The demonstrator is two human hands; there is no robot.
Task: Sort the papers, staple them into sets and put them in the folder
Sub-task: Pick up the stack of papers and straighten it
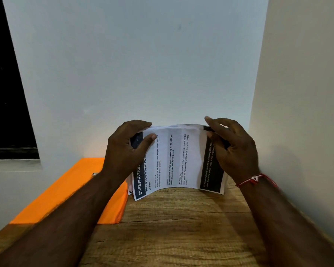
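Note:
A stack of printed papers [174, 160] stands on its lower edge on the wooden table [172, 228], bowed toward me, its top sheet headed "DRESSING TABLE". My left hand [127, 149] grips the stack's left edge, thumb on the front. The right edge is pinched by my right hand [231, 147], whose wrist wears a red thread. An orange folder [66, 195] lies flat to the left of the papers, partly under my left forearm. A small metal object [94, 174], perhaps a stapler, shows on the folder behind my forearm.
A white wall rises just behind the table, and another wall closes the right side. A dark window [6, 93] with a sill is at the far left. Bare wood lies between me and the papers.

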